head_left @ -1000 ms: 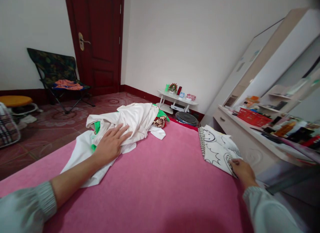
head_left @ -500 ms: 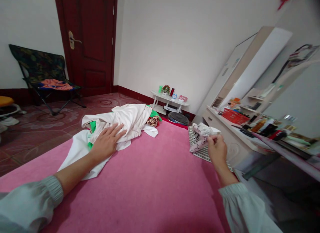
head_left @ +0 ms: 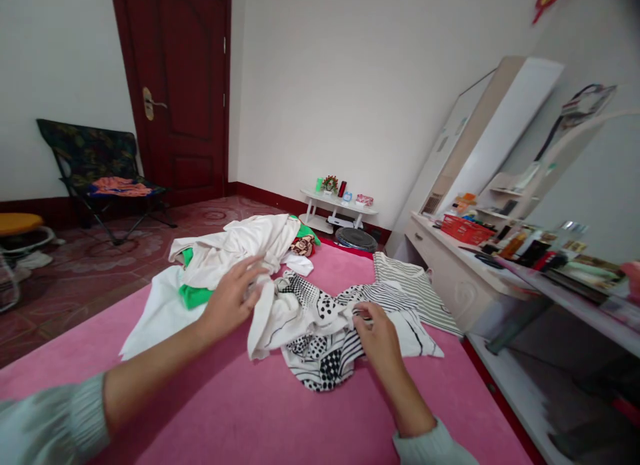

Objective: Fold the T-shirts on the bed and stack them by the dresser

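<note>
A crumpled white garment with black dots and stripes [head_left: 320, 332] is spread on the pink bed cover [head_left: 225, 412]. My left hand [head_left: 233, 302] is at its left end, fingers curled round the plain white edge. My right hand [head_left: 377, 335] has its fingers bent onto the middle right of the same garment, holding its cloth. Just beyond my left hand lies a heap of clothes, with a cream-white garment [head_left: 240, 245] on top and green cloth [head_left: 195, 296] showing beneath. A folded striped garment [head_left: 415, 285] rests at the far right edge.
On the right stands a dressing table [head_left: 435, 252] with a red basket [head_left: 465, 230] and several bottles. A low white stand [head_left: 335, 200] is against the far wall. At the left are a folding chair [head_left: 95, 155] and a dark red door [head_left: 185, 92].
The patterned garment has come from the right edge to the middle of the bed with my right hand. My left hand has left the heap's top and is at the garment's edge.
</note>
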Action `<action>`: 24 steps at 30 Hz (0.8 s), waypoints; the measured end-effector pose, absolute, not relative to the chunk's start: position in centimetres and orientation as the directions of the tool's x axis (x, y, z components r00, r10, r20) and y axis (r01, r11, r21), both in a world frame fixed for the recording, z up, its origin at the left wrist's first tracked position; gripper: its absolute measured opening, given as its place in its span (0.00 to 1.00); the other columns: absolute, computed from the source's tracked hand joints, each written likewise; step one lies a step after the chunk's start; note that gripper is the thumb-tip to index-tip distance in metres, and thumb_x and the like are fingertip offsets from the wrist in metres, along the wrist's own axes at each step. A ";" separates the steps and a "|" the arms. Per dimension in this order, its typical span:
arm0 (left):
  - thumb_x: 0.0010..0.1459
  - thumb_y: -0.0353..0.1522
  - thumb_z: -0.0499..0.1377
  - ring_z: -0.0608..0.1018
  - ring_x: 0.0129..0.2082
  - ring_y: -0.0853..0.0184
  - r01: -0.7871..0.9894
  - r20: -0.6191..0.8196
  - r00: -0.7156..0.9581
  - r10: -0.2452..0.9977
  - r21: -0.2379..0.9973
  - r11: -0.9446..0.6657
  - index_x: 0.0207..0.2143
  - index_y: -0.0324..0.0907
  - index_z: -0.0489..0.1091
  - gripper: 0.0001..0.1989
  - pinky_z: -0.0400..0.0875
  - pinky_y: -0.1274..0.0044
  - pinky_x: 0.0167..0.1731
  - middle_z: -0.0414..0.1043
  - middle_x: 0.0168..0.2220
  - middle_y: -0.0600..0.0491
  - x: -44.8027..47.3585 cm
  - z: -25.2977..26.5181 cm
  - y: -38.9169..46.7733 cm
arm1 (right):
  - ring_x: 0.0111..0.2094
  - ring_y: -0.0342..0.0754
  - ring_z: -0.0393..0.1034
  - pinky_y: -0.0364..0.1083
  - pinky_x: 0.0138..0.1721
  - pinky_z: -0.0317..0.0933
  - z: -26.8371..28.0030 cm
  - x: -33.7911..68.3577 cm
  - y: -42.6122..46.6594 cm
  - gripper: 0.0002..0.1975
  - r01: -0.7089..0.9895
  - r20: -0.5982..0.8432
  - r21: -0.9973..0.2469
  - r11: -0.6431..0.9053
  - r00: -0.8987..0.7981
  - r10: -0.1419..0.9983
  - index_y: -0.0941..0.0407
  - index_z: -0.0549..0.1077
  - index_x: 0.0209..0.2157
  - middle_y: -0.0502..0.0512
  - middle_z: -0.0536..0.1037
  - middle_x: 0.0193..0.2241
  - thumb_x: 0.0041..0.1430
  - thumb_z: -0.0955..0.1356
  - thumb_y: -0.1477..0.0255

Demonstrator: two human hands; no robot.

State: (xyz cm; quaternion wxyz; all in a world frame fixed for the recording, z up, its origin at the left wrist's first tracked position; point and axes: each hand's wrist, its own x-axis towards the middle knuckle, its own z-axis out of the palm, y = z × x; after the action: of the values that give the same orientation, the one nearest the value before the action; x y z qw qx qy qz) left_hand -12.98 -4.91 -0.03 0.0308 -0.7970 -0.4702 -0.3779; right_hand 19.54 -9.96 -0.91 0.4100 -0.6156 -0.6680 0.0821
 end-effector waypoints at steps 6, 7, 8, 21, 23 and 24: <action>0.58 0.41 0.54 0.71 0.51 0.58 0.638 0.332 0.593 0.734 0.362 -0.680 0.55 0.44 0.65 0.23 0.65 0.68 0.52 0.68 0.52 0.45 -7.6 0.6 -9.3 | 0.36 0.50 0.70 0.52 0.41 0.64 -5.2 24.3 -8.7 0.33 0.796 0.281 -0.596 0.107 0.082 0.956 0.52 0.57 0.61 0.58 0.70 0.46 0.52 0.66 0.67; 0.55 0.42 0.58 0.72 0.49 0.56 0.668 0.282 0.599 0.750 0.341 -0.662 0.56 0.43 0.64 0.28 0.66 0.67 0.49 0.69 0.50 0.44 -7.1 0.5 -9.6 | 0.38 0.51 0.69 0.52 0.42 0.64 -5.4 24.6 -8.8 0.32 0.813 0.269 -0.573 0.101 0.070 0.961 0.51 0.58 0.60 0.57 0.70 0.44 0.53 0.66 0.68; 0.51 0.41 0.60 0.73 0.47 0.55 0.700 0.231 0.595 0.770 0.324 -0.637 0.58 0.43 0.62 0.31 0.67 0.67 0.47 0.70 0.49 0.44 -6.9 0.4 -9.8 | 0.40 0.52 0.69 0.52 0.43 0.63 -5.5 24.7 -8.8 0.31 0.827 0.260 -0.553 0.101 0.056 0.964 0.50 0.60 0.60 0.56 0.71 0.42 0.53 0.66 0.67; 0.39 0.34 0.61 0.73 0.20 0.66 0.480 -0.186 0.856 0.482 0.632 -0.609 0.33 0.51 0.78 0.14 0.61 0.78 0.17 0.76 0.25 0.54 -8.8 3.2 -16.5 | 0.46 0.51 0.67 0.49 0.44 0.62 -5.1 23.2 -7.9 0.28 0.803 0.392 -0.516 0.298 -0.088 0.916 0.51 0.62 0.58 0.55 0.72 0.47 0.54 0.62 0.73; 0.33 0.33 0.62 0.71 0.16 0.64 0.431 -0.212 0.893 0.396 0.652 -0.623 0.28 0.55 0.77 0.14 0.57 0.78 0.11 0.74 0.20 0.56 -8.7 2.2 -17.1 | 0.35 0.48 0.67 0.46 0.36 0.61 -4.9 23.1 -7.9 0.18 0.810 0.338 -0.538 0.232 -0.045 0.940 0.54 0.72 0.45 0.52 0.74 0.33 0.51 0.64 0.73; 0.31 0.33 0.62 0.69 0.14 0.64 0.391 -0.239 0.918 0.317 0.676 -0.624 0.25 0.57 0.77 0.14 0.54 0.78 0.09 0.72 0.18 0.57 -8.7 2.0 -17.2 | 0.30 0.47 0.66 0.44 0.33 0.60 -4.5 23.3 -8.0 0.12 0.799 0.312 -0.565 0.203 -0.021 0.950 0.55 0.74 0.38 0.49 0.72 0.27 0.49 0.65 0.73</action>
State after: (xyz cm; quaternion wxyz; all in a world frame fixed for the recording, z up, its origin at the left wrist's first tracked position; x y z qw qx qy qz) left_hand -8.74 -17.18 1.99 -0.3862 -0.8999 -0.1967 0.0485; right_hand 23.31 -8.03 -4.53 0.3236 -0.6203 -0.7050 0.1163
